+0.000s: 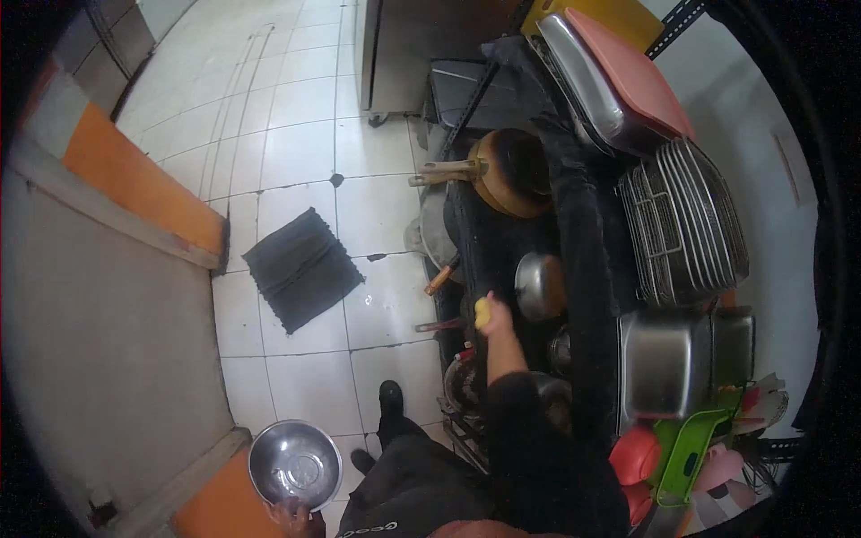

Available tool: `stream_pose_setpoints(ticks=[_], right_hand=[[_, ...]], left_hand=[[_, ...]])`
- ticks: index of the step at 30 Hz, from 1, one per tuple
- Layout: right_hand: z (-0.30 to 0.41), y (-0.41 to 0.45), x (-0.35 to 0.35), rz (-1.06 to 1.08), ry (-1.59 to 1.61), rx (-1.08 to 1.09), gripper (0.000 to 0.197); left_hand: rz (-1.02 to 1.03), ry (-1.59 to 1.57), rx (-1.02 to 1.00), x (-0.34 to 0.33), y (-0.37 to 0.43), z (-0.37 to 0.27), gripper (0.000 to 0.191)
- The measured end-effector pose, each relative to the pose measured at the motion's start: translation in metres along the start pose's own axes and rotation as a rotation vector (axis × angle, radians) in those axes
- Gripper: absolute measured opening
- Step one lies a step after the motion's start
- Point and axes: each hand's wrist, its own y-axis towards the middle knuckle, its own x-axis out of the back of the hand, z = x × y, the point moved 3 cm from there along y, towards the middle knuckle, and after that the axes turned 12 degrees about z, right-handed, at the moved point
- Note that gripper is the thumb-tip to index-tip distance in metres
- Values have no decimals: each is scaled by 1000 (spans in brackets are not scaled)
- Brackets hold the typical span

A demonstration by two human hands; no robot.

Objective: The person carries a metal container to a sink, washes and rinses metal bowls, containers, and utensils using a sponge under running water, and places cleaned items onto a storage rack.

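Observation:
My left hand (294, 516) grips the near rim of a round stainless steel bowl (282, 457), which is held over the floor at the lower left; its inside faces up and looks bare apart from reflections. My right arm reaches over the dark shelf (498, 262). In my right hand (496, 317) is a small yellow thing (482, 313), perhaps a sponge or cloth; its kind is not plain. Right of that hand lies a metal pot or bowl (540, 286), with a smaller metal vessel (559, 350) below it.
Frying pans (514, 171) with pale handles lie farther along the shelf. Wire baskets (683, 225), a steel pan (662, 363) and a green plastic basket (693, 450) stand on the upper level. A dark mat (304, 270) lies on the tiled floor. A wall with an orange base (144, 181) borders the left.

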Motion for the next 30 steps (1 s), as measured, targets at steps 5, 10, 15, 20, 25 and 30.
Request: stream_pose_setpoints(ticks=[5,10,15,20,25,30], right_hand=[[103,72,-15,-318,-178,106,42],[108,61,-73,-540,-1184,230,39],[-1,-9,-148,396,-1545,163,56],[-135,-110,-165,1013,-1173,-3,74],[-65,-145,-175,424,-1087,84,84],[-21,-149,-169,616,-1365,824,76]], left_hand=[[32,-49,-35,-26,39,10,37],[98,-181,49,-51,55,16,41],[196,-347,104,-70,119,7,44],[495,-780,36,-103,187,-13,47],[537,-767,-332,-107,255,-40,57],[630,-648,-599,-104,298,-66,59]])
